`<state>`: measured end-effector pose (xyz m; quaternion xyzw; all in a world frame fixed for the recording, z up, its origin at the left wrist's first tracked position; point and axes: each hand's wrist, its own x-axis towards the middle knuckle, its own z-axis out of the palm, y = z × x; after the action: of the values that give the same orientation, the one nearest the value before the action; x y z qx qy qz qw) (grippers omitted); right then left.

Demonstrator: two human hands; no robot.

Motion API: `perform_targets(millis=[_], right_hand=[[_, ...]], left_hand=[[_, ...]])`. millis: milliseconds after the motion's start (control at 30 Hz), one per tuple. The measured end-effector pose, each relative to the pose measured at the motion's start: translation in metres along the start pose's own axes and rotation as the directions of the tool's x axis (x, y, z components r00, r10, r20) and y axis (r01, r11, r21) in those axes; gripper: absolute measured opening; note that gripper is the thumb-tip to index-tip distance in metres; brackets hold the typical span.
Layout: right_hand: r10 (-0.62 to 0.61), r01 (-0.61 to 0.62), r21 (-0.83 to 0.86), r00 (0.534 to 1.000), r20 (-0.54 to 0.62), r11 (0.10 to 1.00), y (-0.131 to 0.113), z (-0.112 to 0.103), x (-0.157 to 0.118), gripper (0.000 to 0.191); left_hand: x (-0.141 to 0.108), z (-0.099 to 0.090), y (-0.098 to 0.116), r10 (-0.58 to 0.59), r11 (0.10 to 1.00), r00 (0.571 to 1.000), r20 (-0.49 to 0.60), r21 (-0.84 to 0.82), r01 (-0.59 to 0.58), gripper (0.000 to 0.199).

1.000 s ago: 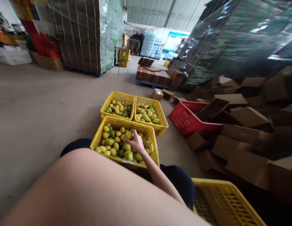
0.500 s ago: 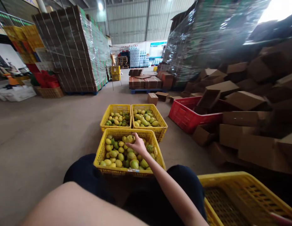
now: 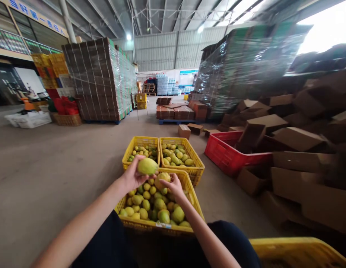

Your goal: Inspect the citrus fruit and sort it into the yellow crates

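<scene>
My left hand (image 3: pixel 133 174) is wrapped round a large yellow-green lemon (image 3: pixel 147 166), raised over the back left of the near yellow crate (image 3: pixel 196 203). Just right of it, my right hand (image 3: pixel 175 185) grips a bumpy yellow lemon (image 3: pixel 163 180) between thumb and fingers. The two fruits are close together above the crate. Many yellow and green lemons (image 3: pixel 159 203) fill this crate, which stands between my knees.
Two more yellow crates of lemons, left (image 3: pixel 126 154) and right (image 3: pixel 199 169), stand behind the near one. A red crate (image 3: pixel 224 154) and piled cardboard boxes (image 3: pixel 297 178) are at the right. Another yellow crate (image 3: pixel 290 243) is at the lower right. Wrapped pallets stand farther back.
My left hand has come into view over the crate with a lemon. My right hand now holds its lemon beside it. The view has tilted up.
</scene>
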<state>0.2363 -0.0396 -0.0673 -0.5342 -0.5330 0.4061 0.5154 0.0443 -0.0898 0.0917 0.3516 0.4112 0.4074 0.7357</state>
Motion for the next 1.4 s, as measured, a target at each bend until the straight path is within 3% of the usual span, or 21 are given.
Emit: perform_targets(millis=[100,200,300,367,533,700,867,1067,1133,1400], right_hand=[[0.162,-0.170,0.283,0.986,0.049,0.944,-0.018,-0.003,-0.003,0.045],[0.235,-0.266,0.486,0.964,0.125,0.832,-0.043,-0.005,-0.002,0.044],[0.282,-0.327,0.556,0.945,0.169,0.764,-0.063,-0.005,0.007,0.043],[0.312,-0.355,0.562,0.934,0.174,0.747,-0.069,-0.006,0.014,0.043],[0.227,-0.264,0.478,0.965,0.134,0.838,-0.056,-0.006,0.019,0.047],[0.192,-0.214,0.349,0.977,0.098,0.912,-0.042,-0.001,0.011,0.049],[0.121,-0.133,0.366,0.991,0.056,0.921,-0.039,0.004,0.012,0.054],[0.123,-0.147,0.361,0.988,0.089,0.921,-0.026,0.005,-0.002,0.054],[0.125,-0.140,0.335,0.990,0.067,0.932,-0.021,0.001,-0.006,0.054],[0.132,-0.138,0.216,0.990,0.039,0.967,-0.005,-0.015,0.001,0.053]], left_hand=[[0.007,-0.048,-0.015,0.026,0.930,0.998,-0.063,-0.364,-0.047,0.049],[0.020,-0.065,-0.035,-0.058,0.860,0.993,-0.101,-0.510,-0.002,0.045],[0.041,-0.057,-0.045,-0.120,0.805,0.990,-0.079,-0.592,0.050,0.039],[0.056,-0.047,-0.047,-0.101,0.769,0.993,-0.068,-0.638,0.035,0.034],[0.090,-0.027,-0.054,0.033,0.732,0.990,-0.136,-0.671,-0.117,0.021],[0.104,-0.022,-0.066,0.043,0.795,0.991,-0.123,-0.597,-0.109,0.015],[0.098,-0.029,-0.074,0.179,0.889,0.981,-0.072,-0.416,-0.192,0.031],[0.095,-0.043,-0.107,0.202,0.935,0.964,-0.175,-0.260,-0.243,0.028],[0.095,-0.047,-0.114,0.234,0.949,0.958,-0.164,-0.177,-0.262,0.029],[0.101,-0.050,-0.109,0.259,0.957,0.962,-0.086,0.155,-0.244,0.027]])
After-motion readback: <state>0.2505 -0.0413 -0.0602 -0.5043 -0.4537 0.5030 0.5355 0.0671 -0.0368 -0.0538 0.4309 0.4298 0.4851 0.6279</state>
